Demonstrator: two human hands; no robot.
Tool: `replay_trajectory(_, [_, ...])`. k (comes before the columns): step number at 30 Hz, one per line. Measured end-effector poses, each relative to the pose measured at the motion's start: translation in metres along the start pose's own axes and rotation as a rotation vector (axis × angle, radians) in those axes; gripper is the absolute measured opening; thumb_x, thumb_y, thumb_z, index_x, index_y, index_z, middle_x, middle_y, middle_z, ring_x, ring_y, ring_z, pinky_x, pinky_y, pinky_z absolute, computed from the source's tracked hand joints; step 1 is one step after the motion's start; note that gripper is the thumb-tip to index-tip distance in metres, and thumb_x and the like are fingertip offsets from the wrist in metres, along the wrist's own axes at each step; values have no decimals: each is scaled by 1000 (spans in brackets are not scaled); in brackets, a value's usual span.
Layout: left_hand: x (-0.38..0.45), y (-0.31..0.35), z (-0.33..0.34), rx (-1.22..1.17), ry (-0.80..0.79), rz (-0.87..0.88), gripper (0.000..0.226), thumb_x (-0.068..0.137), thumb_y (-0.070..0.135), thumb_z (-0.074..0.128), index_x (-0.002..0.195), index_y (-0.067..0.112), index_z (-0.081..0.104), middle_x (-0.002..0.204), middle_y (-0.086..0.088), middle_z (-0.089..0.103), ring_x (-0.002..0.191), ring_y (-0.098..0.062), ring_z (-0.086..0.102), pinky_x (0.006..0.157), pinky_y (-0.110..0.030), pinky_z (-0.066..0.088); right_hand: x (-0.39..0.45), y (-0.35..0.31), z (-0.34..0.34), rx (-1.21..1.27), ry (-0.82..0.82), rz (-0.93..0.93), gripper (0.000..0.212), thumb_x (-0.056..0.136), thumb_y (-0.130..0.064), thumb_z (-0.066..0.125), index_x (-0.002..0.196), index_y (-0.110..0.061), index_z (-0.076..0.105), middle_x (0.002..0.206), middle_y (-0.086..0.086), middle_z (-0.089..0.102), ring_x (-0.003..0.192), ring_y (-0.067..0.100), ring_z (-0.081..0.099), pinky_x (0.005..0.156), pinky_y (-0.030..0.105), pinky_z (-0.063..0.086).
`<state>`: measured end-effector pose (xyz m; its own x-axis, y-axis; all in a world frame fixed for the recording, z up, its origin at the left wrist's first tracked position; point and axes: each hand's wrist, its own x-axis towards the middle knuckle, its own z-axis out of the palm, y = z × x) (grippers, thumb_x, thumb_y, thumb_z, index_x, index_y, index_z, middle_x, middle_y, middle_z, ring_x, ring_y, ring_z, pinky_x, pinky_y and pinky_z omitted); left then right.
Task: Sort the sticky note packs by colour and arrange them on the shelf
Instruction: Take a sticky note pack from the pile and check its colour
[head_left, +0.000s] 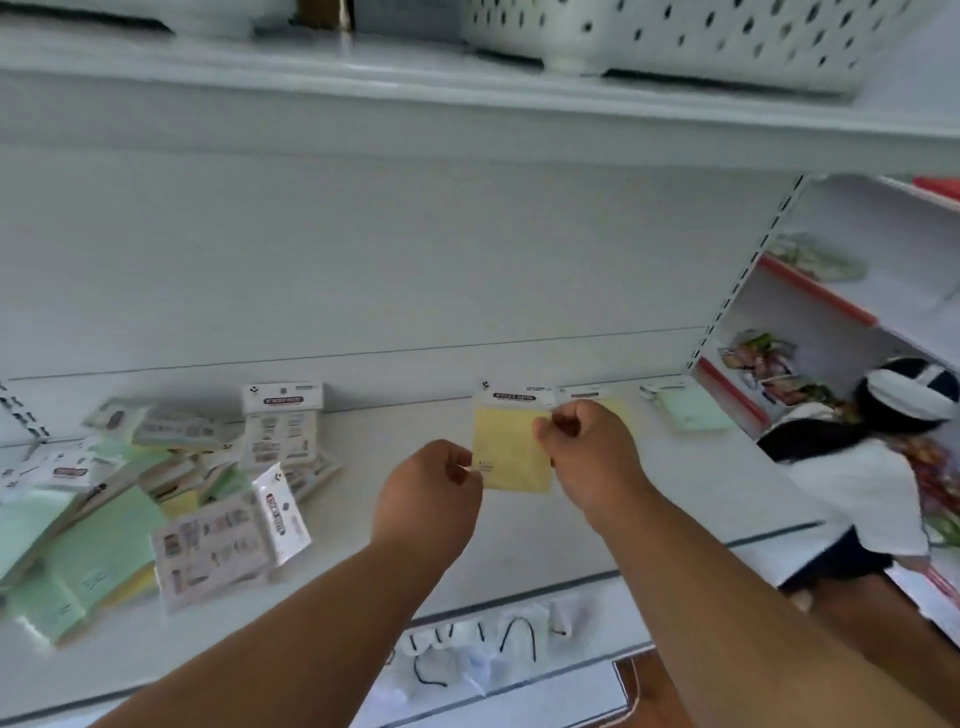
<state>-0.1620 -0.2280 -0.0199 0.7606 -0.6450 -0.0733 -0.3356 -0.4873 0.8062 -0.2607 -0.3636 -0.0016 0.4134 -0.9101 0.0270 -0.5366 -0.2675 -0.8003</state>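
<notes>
Sticky note packs are the job, and one yellow pack (511, 447) is held upright over the middle of the shelf (649, 499). The left hand (428, 491) has its fingers (462, 470) closed on the pack's lower left edge, and the right hand (587, 447) pinches the upper right edge just under the white header card. The pack seems lifted off the shelf board, though whether its bottom edge touches is hard to tell.

Just behind the right hand lies a second yellow pack (610, 402), mostly hidden by the knuckles. Further right, a single green pack (685, 408) lies flat near the shelf's end. So two colour spots look started, with very few packs in them.

Most of the work is left, in my judgement: a mixed heap (156, 499) of green and yellow packs, several face down, sprawls on the left of the shelf, well apart from the hands. Its left side is cut off by the frame, and blur makes a count impossible. Printing on the packs is unreadable.
</notes>
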Motion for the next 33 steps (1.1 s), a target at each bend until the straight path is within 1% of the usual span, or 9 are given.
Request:
replay_trajectory(5, [19, 50, 85, 150, 17, -31, 14, 83, 26, 53, 89, 31, 65, 75, 13, 63, 65, -4, 55, 50, -20, 36, 66, 60, -42, -218, -3, -24, 27, 90, -35, 58, 104, -15, 68, 99, 1, 69, 95, 22, 63, 73, 25, 40])
replay_trajectory(9, [43, 77, 134, 171, 28, -111, 22, 83, 26, 51, 96, 29, 68, 82, 12, 66, 73, -12, 60, 56, -23, 42, 113, 83, -60, -319, -75, -47, 28, 90, -28, 53, 109, -13, 67, 108, 5, 68, 99, 25, 62, 73, 25, 39])
replay_trajectory(12, [62, 85, 154, 212, 35, -140, 24, 85, 30, 53, 105, 29, 67, 95, 11, 68, 85, -14, 63, 68, -26, 49, 139, 91, -65, -357, -123, -62, 30, 89, -25, 54, 113, -10, 65, 113, 8, 67, 104, 28, 61, 79, 30, 45])
replay_trajectory(14, [70, 87, 164, 265, 41, -163, 21, 85, 29, 54, 101, 28, 67, 96, 8, 69, 87, -18, 63, 71, -28, 51, 151, 97, -62, -394, -152, -77, 31, 89, -25, 54, 114, -10, 65, 115, 9, 66, 107, 30, 60, 81, 30, 44])
replay_trajectory(18, [76, 86, 175, 332, 36, -198, 15, 86, 30, 55, 97, 26, 65, 96, 5, 68, 89, -21, 62, 72, -28, 50, 163, 108, -50, -524, -185, -123, 21, 86, -23, 55, 97, -8, 65, 101, 13, 67, 100, 34, 61, 72, 29, 40])
replay_trajectory(20, [74, 83, 174, 306, 53, -197, 20, 87, 36, 56, 103, 27, 62, 101, 7, 67, 93, -19, 62, 77, -31, 52, 163, 106, -50, -592, -168, -144, 15, 86, -21, 55, 92, -10, 63, 95, 12, 66, 94, 33, 62, 68, 30, 42])
replay_trajectory(24, [63, 77, 155, 262, 109, -205, 27, 88, 42, 57, 111, 28, 59, 102, 10, 65, 94, -17, 62, 80, -31, 52, 148, 83, -45, -566, -140, -311, 16, 88, -22, 55, 100, -13, 60, 101, 7, 62, 94, 31, 60, 71, 32, 44])
replay_trajectory(29, [33, 42, 89, 261, 222, -230, 23, 89, 36, 54, 110, 30, 60, 98, 13, 64, 88, -12, 62, 78, -30, 54, 93, 34, 6, -362, -294, -446, 17, 89, -32, 55, 95, -18, 61, 93, 1, 65, 84, 21, 59, 66, 27, 39])
replay_trajectory(33, [1, -5, 17, 254, 286, -221, 19, 89, 31, 53, 106, 34, 61, 100, 14, 64, 86, -10, 60, 75, -29, 51, 38, -16, 65, -295, -457, -504, 20, 89, -36, 56, 95, -19, 64, 90, -4, 66, 83, 18, 60, 70, 28, 46])
